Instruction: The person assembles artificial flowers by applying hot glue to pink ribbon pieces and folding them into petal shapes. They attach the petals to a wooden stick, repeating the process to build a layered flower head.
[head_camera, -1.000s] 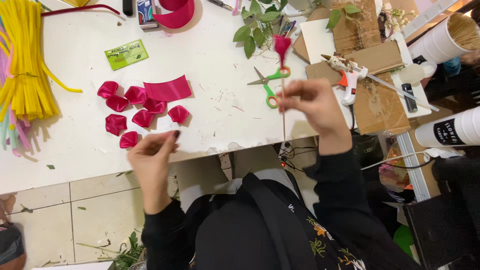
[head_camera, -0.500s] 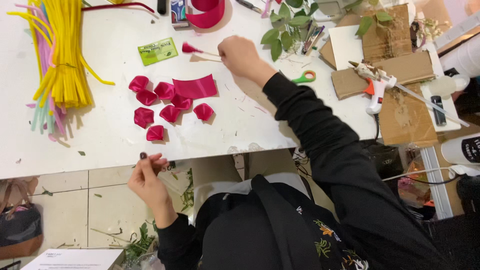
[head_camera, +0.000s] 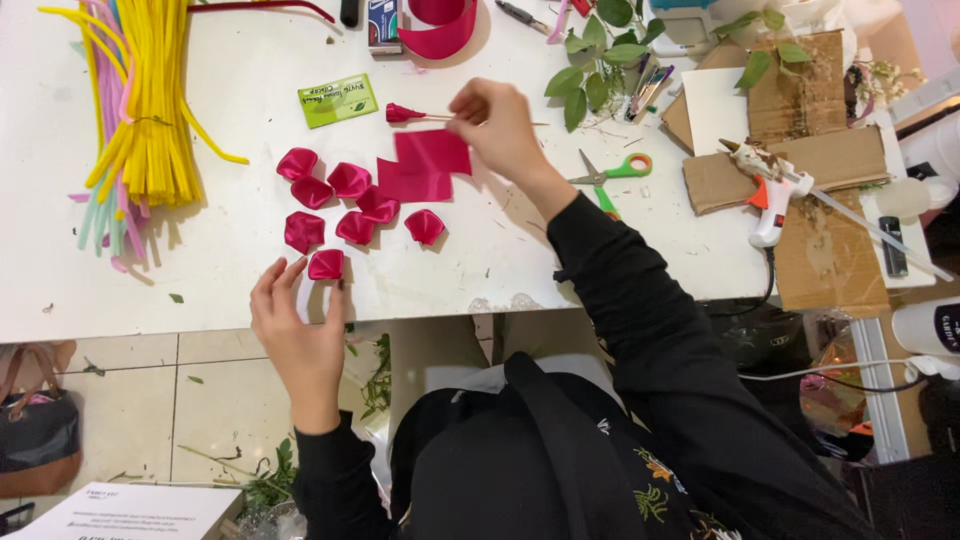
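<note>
Since half a second ago the left hand (head_camera: 298, 335) comes up from below the white table (head_camera: 250, 90) edge and now closes thumb and fingers on the folded magenta ribbon petal (head_camera: 326, 265) nearest that edge, so I think the next petal is being picked. The right hand (head_camera: 500, 125) stays over the table, its fingertips pinching the thin stick of the small rose bud (head_camera: 404, 113); the grip is partly hidden, so I cannot be fully sure. The stick lies almost horizontal on the table, long axis left to right, bud end pointing left toward the green packet (head_camera: 338, 100). Flat ribbon squares (head_camera: 425, 165) lie just below.
</note>
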